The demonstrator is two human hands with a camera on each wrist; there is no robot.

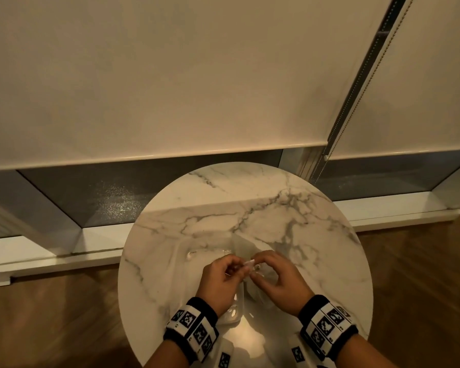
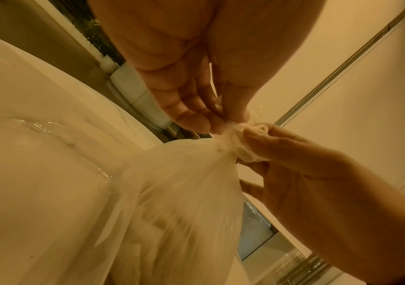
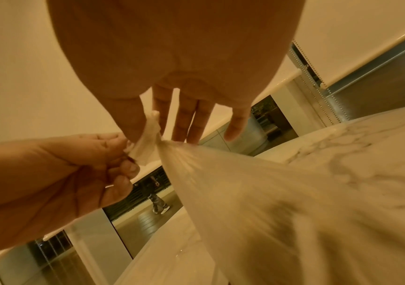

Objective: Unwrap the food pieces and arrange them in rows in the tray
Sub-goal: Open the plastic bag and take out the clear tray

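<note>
Left hand (image 1: 221, 278) was palm-down over the worktop (image 1: 250, 208), fingers curled, thumb and fingertips pinching the twisted neck of a thin translucent plastic bag (image 2: 179, 192). Right hand (image 1: 278, 278) mirrored it from the other side: thumb and index finger pinching the knot (image 2: 250, 135) at the bag's top, the other three fingers straight and fanned out, clear in the right wrist view. Fingertips of both hands nearly met at the knot, wrists angled in toward each other, both carrying black bands with printed markers (image 1: 194, 328).

Bag hung taut from the pinch and widened downward onto the worktop, under and between the hands. Contents blurred; couldn't tell food pieces through the film.

Clear plastic tray (image 1: 238, 301) sat on the worktop just beside the bag, on the left, partly under the left hand.

Worktop was round, white marble pattern.
</note>
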